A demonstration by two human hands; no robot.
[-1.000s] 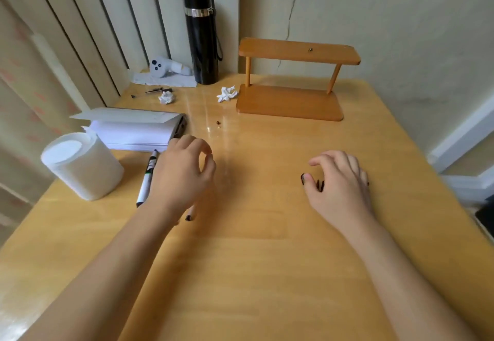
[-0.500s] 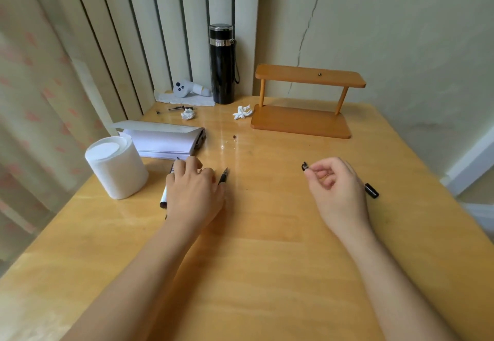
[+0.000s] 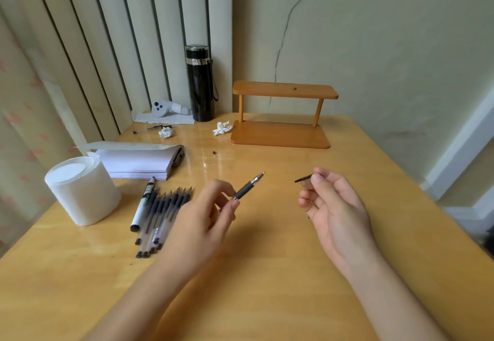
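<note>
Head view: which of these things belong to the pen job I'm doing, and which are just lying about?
In the job: pen held by the left hand; cap pinched by the right hand; row of pens beside the left hand.
Lying about: marker, tissue roll, paper stack, black flask, wooden shelf, crumpled tissue.

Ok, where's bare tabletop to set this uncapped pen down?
Free: yellow wooden table between left hand and right hand, up to the low wooden shelf stand; also right of the right hand. Crowded: left side, with row of black pens, white paper roll, white paper stack.
</note>
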